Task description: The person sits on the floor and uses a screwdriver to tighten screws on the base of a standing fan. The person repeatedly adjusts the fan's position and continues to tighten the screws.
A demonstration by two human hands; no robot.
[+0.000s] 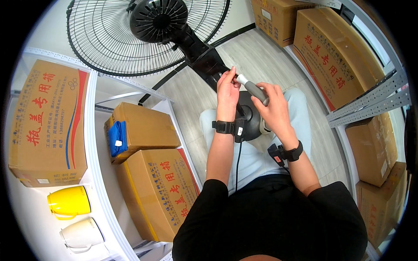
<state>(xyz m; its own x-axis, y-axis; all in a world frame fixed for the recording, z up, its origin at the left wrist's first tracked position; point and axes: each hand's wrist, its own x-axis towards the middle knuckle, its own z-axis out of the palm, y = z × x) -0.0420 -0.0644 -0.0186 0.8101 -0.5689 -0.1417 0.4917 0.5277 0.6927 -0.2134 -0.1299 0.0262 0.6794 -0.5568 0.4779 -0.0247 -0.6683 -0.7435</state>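
A: What do your fingers grasp, and where is it?

B: Your right hand [273, 104] has its fingers wrapped around a grey-handled screwdriver [256, 90]. You hold it above your lap, slanting up and leftward, its front end close to the neck [197, 48] of the black fan.

A: How does the screwdriver look?

B: Its handle is thick, rounded and matte grey. A white collar caps the front, and something thin and dark runs on past that towards the neck, too small to make out. Your right palm hides part of the handle.

A: And your left hand [228, 92]?

B: It is raised beside the neck, fingers bent just left of the white collar. I can't tell whether they grip anything.

A: What about the fan?

B: You see its wire grille from behind, around a round motor housing [159, 21] with slots fanning out from the middle. The neck slopes down towards you, and a round black base [249, 116] sits between your knees.
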